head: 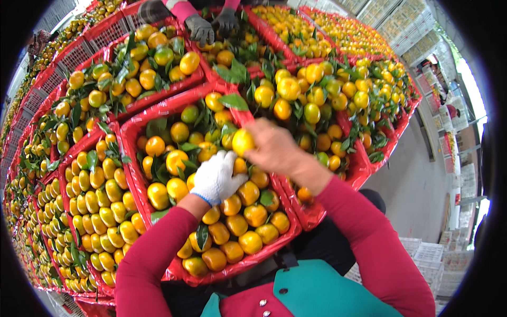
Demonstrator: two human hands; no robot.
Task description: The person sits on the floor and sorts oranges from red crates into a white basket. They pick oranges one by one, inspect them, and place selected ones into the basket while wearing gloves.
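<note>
My left hand [218,178], in a white knit glove, lies low over the mandarins in the red-lined crate [132,158] before me; a fruit shows between its thumb and fingers, but whether it grips it is unclear. Bare and slightly blurred, my right hand [273,146] has a yellow mandarin [243,142] at its fingertips, just above and right of the glove. Mandarins [237,225] sit in neat rows in the near part of this crate. Farther off in it, loose green and orange fruit [180,132] lies among leaves.
Red-lined crates of leafy mandarins [288,88] adjoin on the right, and crates of rowed fruit [107,216] on the left. Another person's gloved hands [200,29] reach in at the top. Stacked white crates [429,253] stand on the floor at right.
</note>
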